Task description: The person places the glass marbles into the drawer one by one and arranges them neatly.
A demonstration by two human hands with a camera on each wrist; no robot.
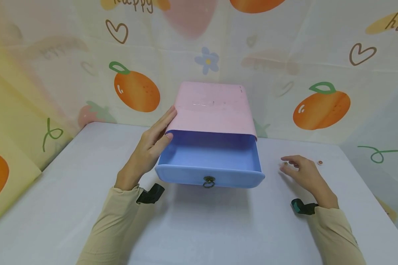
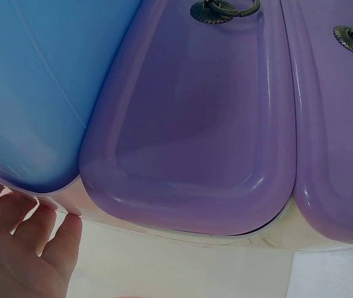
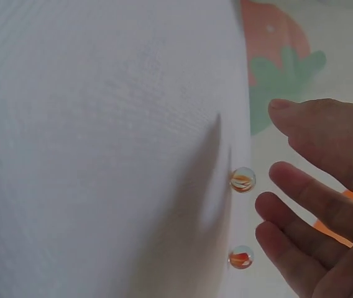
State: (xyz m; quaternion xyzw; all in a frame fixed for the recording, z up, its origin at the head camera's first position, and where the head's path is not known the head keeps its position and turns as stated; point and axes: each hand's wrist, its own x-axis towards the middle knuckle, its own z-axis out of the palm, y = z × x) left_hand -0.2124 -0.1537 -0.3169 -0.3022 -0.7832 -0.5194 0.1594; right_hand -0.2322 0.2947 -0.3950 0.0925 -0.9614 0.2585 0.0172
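Observation:
A small chest with a pink top [image 1: 215,106] stands mid-table, its top blue drawer [image 1: 209,175] pulled out; no contents show inside. My left hand [image 1: 149,149] rests along the chest's left side, fingers extended; in the left wrist view its fingertips [image 2: 71,226] touch the pink casing beside the blue drawer. At the right, my right hand [image 1: 303,175] hovers low, thumb and fingers apart with nothing between them. One glass marble [image 3: 243,180] with an orange and white swirl lies just off its fingertips. A second glass marble [image 3: 241,257] with a red-orange swirl lies close by.
Below the blue drawer are two closed purple drawers, a nearer one [image 2: 195,118] and another [image 2: 338,136], each with a dark metal ring pull. A white cloth [image 1: 199,232] covers the table. Behind it hangs a fruit-print backdrop [image 1: 268,48].

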